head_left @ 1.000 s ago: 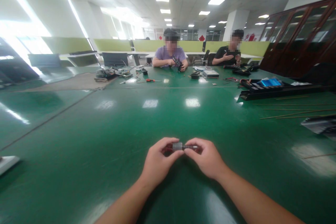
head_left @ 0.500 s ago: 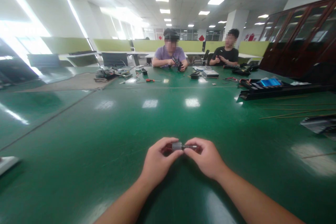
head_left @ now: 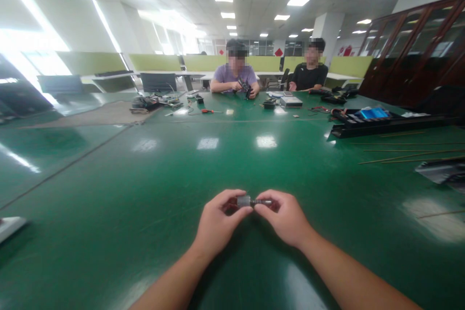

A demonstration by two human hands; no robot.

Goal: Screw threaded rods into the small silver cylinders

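My left hand (head_left: 218,225) is closed around a small grey metal cylinder (head_left: 243,201), thumb below and fingers above. From its right end runs a thin, dark ribbed metal shaft (head_left: 262,201), which my right hand (head_left: 285,218) pinches between thumb and fingers. The cylinder and shaft lie in one level line, with both hands close together just over the green tabletop (head_left: 232,164). Whether the two pieces are joined I cannot tell, and my fingers cover their outer ends.
Across the table one person (head_left: 235,75) handles a dark device; another person (head_left: 310,71) sits to the right. An orange screwdriver (head_left: 208,111), a grey box (head_left: 291,101), a long black tray (head_left: 381,123), and thin rods (head_left: 407,157) lie about. A white object (head_left: 10,226) is at left.
My hands and the metal piece have barely moved, shifting very slightly left. The person at far right has leaned to the left and moved their hands apart.
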